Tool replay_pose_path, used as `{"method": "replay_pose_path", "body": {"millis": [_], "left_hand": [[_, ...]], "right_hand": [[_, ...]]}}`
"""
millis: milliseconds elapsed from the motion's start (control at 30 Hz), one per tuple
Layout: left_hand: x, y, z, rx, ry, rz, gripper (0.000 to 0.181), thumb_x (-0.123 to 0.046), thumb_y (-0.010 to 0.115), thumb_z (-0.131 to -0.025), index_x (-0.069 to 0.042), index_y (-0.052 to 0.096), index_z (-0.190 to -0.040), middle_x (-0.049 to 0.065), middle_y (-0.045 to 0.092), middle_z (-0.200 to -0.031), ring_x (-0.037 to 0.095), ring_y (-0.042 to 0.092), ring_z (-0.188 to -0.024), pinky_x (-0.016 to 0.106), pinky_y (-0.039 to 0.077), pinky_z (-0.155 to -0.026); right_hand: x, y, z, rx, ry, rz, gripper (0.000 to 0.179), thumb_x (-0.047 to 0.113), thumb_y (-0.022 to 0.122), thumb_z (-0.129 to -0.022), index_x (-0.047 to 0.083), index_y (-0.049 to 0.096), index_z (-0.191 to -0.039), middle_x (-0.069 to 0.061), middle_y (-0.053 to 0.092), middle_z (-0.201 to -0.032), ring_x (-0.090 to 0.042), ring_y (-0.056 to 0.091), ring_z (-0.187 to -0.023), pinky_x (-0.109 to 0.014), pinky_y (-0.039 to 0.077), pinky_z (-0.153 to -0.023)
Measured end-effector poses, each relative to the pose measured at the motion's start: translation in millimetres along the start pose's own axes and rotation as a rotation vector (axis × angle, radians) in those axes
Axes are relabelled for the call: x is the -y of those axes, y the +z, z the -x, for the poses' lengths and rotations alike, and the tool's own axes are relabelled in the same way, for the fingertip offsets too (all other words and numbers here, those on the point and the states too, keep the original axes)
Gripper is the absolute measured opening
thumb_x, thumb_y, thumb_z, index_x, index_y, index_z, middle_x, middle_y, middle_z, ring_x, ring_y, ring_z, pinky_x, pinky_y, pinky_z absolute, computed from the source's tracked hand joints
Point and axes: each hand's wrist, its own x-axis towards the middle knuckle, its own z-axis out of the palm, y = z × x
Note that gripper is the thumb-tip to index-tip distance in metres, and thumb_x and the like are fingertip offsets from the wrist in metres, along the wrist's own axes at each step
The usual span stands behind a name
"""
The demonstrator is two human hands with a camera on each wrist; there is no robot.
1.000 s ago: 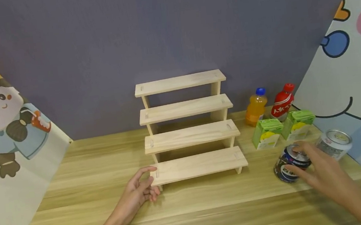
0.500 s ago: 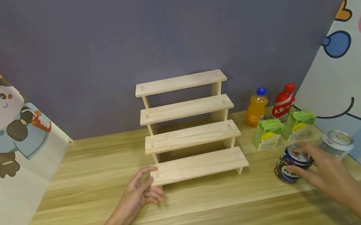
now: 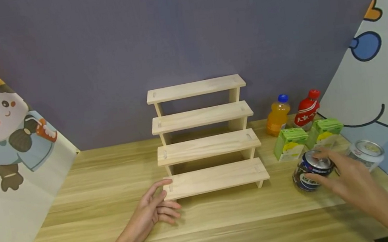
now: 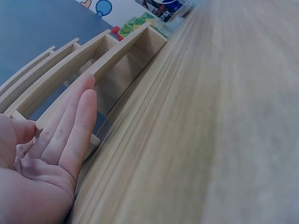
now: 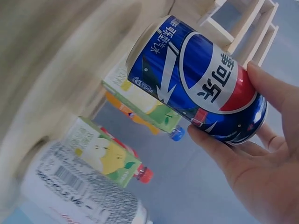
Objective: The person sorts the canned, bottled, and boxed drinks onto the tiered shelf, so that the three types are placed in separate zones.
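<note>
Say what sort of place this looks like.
Probably a staged tabletop booth, perhaps imitating a shop display. Flat white cartoon-printed panels stand at both sides, with a pale wooden four-tier rack between them and a blue cylindrical metal cola can to its right.

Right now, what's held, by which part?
The right hand grips the blue can near its top; the left hand pinches the lowest shelf by its left end.

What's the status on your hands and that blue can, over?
Right hand grips the blue can. Left hand holds the bottom shelf by its left end. White can close beside right hand, green cartons just behind.
</note>
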Motion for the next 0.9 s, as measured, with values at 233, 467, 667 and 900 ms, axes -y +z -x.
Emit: {"method": "replay_pose_path", "body": {"millis": [233,467,667,900], "left_hand": [[0.7,0.1,-0.3,-0.007,0.002,-0.01,0.046,-0.018,0.027,-0.112,-0.006,0.019,-0.155,0.022,0.071,-0.108,0.029,0.073,-0.09,0.041,0.063,-0.076],[0.8,-1.3,-0.4,-0.009,0.004,-0.018,0.046,-0.019,0.028,-0.112,-0.006,0.019,-0.156,0.023,0.071,-0.108,0.029,0.073,-0.09,0.041,0.062,-0.079],[0.9,-1.6,-0.3,-0.006,0.007,-0.022,0.046,-0.018,0.027,-0.112,-0.006,0.019,-0.155,0.022,0.071,-0.107,0.029,0.073,-0.09,0.041,0.062,-0.08],[2.0,-2.2,0.2,0.004,0.02,-0.021,0.045,-0.017,0.026,-0.112,-0.005,0.02,-0.155,0.02,0.072,-0.107,0.028,0.073,-0.091,0.041,0.062,-0.081]], "right_hand": [[10,-5,-15.9,0.02,-0.014,-0.008,0.062,0.022,0.096,-0.06,0.004,0.061,-0.108,-0.021,0.068,-0.118,-0.035,0.069,-0.08,-0.01,0.048,-0.06],[17,-9,-30.3,0.01,-0.07,0.013,0.065,0.021,0.097,-0.057,0.002,0.06,-0.107,-0.024,0.065,-0.123,-0.028,0.069,-0.07,-0.016,0.053,-0.059],[22,-11,-38.8,-0.002,-0.031,-0.013,0.066,0.021,0.099,-0.053,0.004,0.062,-0.105,-0.021,0.067,-0.122,-0.041,0.068,-0.093,-0.004,0.045,-0.073],[29,-15,-51.6,-0.007,-0.034,-0.02,0.068,0.024,0.099,-0.054,0.004,0.062,-0.107,-0.022,0.067,-0.121,-0.044,0.068,-0.093,-0.032,0.06,-0.067]]}}
